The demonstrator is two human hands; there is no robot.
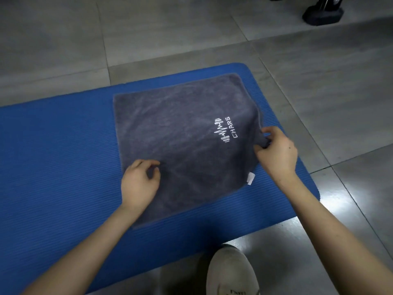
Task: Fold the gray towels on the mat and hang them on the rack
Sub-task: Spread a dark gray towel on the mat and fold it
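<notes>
The gray terry towel [180, 135] lies flat on the blue foam mat [53, 156]. The left hand [138, 184] pinches its left edge, the right hand [276, 154] its right.

One head-worn wide-angle camera looks forward and steeply down, close over the mat [63, 158], its corners seemingly warped.

Gray towel [180, 141] with white "CHARS" logo [225, 129], spread nearly flat on blue ribbed mat [53, 167], right edge bunched and lifted, small white tag [251, 178] at near-right edge
</notes>
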